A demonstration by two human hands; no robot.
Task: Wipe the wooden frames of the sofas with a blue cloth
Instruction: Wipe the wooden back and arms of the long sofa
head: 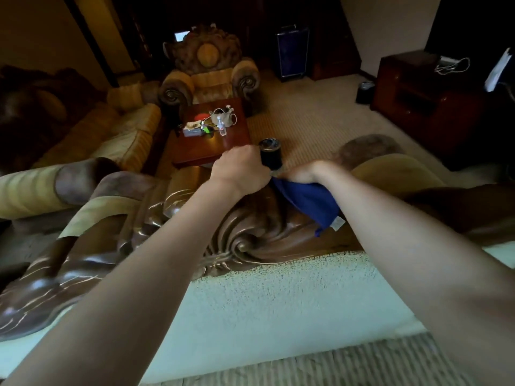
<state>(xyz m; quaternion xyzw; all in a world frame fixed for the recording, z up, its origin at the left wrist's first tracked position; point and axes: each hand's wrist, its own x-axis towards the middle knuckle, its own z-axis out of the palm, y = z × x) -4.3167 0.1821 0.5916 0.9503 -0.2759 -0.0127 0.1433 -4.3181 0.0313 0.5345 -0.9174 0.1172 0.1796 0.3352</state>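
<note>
Observed: both arms reach forward over the back of a sofa. The left hand (239, 169) is curled into a fist at the top of the carved wooden frame (245, 227); whether it grips the crest or merely bears on it cannot be told. The right hand (303, 172) is bunched round one end of the blue cloth (309, 200), fingers hidden from this angle. The cloth trails back from that hand toward the wrist, draped over the frame's scroll carving, a white tag at its loose corner.

Risks, as judged:

1. A dark cylindrical can (271, 156) appears just beyond and between the two hands. Whether it rests on the frame or stands on the floor further off cannot be told. If on the frame, a forward sweep of either hand would knock it over.

2. The carving below the hands is deeply grooved. A flat pass with a bunched cloth would likely ride over the ridges and leave dust in the channels.

3. The loose tagged corner could snag in the scrollwork and drag the cloth out of the right hand.

4. The bench (211, 147) beyond the left hand carries a bottle (222, 127) and clutter; it lies well apart and is not at hazard from here.
</note>
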